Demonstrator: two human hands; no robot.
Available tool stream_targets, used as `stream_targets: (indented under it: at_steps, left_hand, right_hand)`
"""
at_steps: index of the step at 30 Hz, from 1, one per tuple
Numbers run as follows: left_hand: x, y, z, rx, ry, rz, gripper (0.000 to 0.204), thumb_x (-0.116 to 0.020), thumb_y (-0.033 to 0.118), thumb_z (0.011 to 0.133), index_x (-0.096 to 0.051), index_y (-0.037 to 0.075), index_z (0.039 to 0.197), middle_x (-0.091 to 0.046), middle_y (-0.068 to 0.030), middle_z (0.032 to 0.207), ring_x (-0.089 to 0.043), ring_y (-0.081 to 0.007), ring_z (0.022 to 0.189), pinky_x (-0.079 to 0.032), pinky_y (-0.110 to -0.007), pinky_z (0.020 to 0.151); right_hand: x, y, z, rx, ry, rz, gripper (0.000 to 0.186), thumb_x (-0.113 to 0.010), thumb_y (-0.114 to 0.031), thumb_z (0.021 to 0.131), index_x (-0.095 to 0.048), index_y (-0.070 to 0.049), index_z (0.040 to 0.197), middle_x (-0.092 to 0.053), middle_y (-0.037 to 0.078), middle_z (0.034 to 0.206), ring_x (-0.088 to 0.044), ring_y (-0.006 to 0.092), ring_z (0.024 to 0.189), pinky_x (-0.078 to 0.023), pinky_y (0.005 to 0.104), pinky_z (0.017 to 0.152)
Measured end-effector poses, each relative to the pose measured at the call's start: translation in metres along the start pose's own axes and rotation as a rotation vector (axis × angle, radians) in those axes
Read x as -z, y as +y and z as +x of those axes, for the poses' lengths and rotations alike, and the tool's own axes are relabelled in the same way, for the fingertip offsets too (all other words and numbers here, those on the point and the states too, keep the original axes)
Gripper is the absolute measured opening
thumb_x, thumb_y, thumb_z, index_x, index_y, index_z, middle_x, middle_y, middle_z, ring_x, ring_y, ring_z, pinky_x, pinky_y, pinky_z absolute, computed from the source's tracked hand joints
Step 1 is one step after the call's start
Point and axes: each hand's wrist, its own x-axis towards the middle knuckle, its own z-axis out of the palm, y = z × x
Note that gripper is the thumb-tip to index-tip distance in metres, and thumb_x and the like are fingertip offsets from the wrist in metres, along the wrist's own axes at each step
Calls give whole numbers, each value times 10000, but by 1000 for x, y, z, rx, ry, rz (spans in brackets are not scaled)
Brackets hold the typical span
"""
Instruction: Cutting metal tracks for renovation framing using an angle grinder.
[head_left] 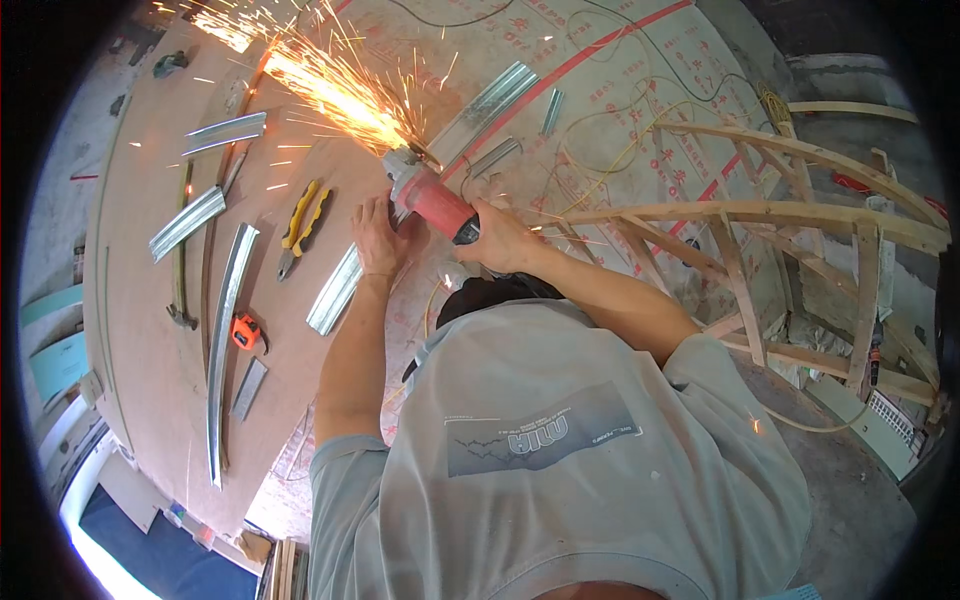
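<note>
In my right hand [502, 238] is a red angle grinder [436, 203], held by the rear of its body, its grey head pointing up and left. Bright sparks [335, 95] stream from its disc toward the far left. My left hand [381, 238] lies close to the grinder's head, its fingers closed over a shiny metal channel [337, 290]. The cutting point is hidden behind the grinder's head. Just left of my left hand rest yellow-and-black pliers [303, 225]. Another wide metal channel [487, 108] extends beyond the grinder, possibly the same piece.
On the brown board [150, 340] lie a long metal channel [228, 340], short offcuts [188, 222], an orange tape measure [244, 331] and a hammer [181, 310]. A curved wooden frame [745, 212] stands on the right. Yellow cord [620, 165] loops over the printed floor sheet.
</note>
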Motion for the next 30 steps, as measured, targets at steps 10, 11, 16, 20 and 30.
stream_targets:
  at_steps: [10,11,16,20,30]
  left_hand:
    - [0,-1,0,-17,20,-12,594,-782,239,773,-610,71,1316,-627,-120,1092,-570,-346,1049,-432,-465,915]
    - [0,-2,0,-5,3,-20,591,-783,241,774,-611,72,1313,-628,-119,1097,-570,-347,1047,-430,-467,916]
    - [-3,-3,1,-28,22,-54,586,-789,240,772,-611,77,1307,-629,-116,1100,-566,-349,1040,-426,-470,921]
    - [-5,-4,0,-24,26,-22,591,-795,243,772,-608,89,1310,-631,-107,1101,-567,-342,1046,-428,-468,926]
    - [-2,0,2,-27,44,-33,590,-815,223,756,-622,87,1296,-632,-103,1102,-574,-327,1057,-431,-448,950]
  right_hand:
    - [-5,5,7,41,67,-24,626,-801,-355,682,-563,41,1104,-688,282,999,-681,443,963,-533,489,830]
    - [-1,1,4,37,50,-20,627,-803,-354,679,-565,41,1104,-685,277,993,-681,435,957,-533,484,829]
    - [-6,12,6,53,60,-29,637,-810,-348,674,-566,44,1112,-675,266,985,-679,415,932,-530,465,830]
    - [-1,12,0,98,37,2,633,-812,-356,687,-577,42,1120,-672,256,998,-672,414,941,-522,459,833]
    - [-11,31,-2,54,46,124,588,-816,-336,676,-595,7,1099,-693,247,1038,-675,430,986,-528,477,845]
